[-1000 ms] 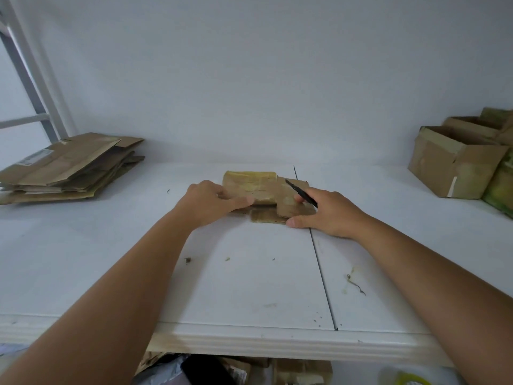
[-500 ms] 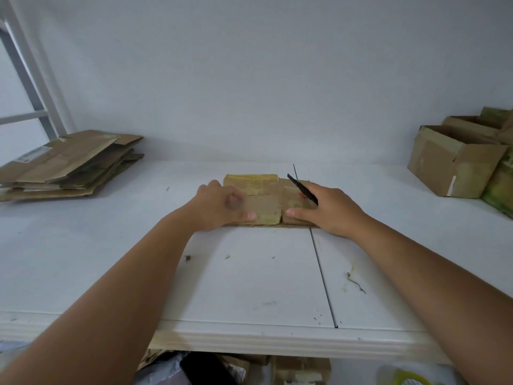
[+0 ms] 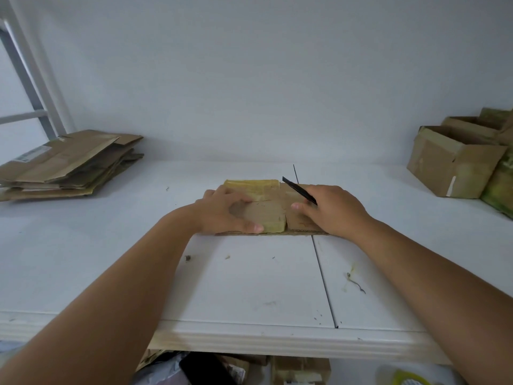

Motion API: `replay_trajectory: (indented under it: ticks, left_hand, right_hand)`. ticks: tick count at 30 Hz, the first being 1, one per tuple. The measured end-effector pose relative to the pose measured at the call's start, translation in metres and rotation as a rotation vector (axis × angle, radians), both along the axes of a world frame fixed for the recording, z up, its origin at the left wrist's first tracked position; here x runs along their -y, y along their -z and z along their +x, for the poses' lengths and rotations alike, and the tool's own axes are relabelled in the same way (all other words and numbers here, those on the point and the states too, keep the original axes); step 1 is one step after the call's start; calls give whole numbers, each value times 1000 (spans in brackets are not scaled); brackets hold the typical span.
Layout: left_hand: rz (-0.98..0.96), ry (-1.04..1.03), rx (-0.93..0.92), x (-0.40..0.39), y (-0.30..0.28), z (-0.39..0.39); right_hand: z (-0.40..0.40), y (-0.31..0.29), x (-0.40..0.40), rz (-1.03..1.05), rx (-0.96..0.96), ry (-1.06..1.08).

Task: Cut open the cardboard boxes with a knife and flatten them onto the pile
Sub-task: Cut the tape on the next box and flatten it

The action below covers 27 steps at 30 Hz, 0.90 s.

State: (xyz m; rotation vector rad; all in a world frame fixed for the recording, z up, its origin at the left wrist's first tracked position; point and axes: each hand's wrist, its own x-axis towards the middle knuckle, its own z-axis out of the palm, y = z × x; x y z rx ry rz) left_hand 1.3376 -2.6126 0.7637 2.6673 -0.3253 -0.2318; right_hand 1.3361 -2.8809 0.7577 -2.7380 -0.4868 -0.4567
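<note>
A small cardboard box (image 3: 270, 209), brown with yellowed tape, lies pressed flat on the white table (image 3: 249, 287) in the middle of the view. My left hand (image 3: 224, 211) rests on its left half with the fingers spread over the cardboard. My right hand (image 3: 331, 209) presses on its right half and holds a black knife (image 3: 298, 189), whose blade points up and to the left. A pile of flattened cardboard (image 3: 66, 162) lies at the far left of the table.
Open cardboard boxes (image 3: 455, 159) stand at the far right edge of the table. A seam (image 3: 323, 279) runs down the tabletop. A grey metal frame (image 3: 30, 87) stands at the back left. Scraps and small debris (image 3: 354, 282) dot the table; more cardboard sits below its front edge.
The partly folded box has been pushed down flat under both hands. Both hands slid slightly toward me over the cardboard, the knife staying in my right hand.
</note>
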Motion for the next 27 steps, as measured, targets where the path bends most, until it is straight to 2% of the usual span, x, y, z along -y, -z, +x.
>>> replay_trajectory:
  ticks: [3,7,14,19,27]
  left_hand:
    - [5,36,16,4,-2,-3]
    - [-18,65,13,7,-2,-5]
    - [49,100,-15,10,-2,-8]
    - [121,132,-14,11,0,-6]
    - [141,119,17,9,4,-1]
  right_hand:
    - [-3,0,-3,-90,26,4]
    - [-3,-2,-7,-113,-109,-108]
    - [1,1,-5,78,-285,-151]
    - [1,0,-4,138,-293,-216]
    - [2,2,-4,107,-289,-164]
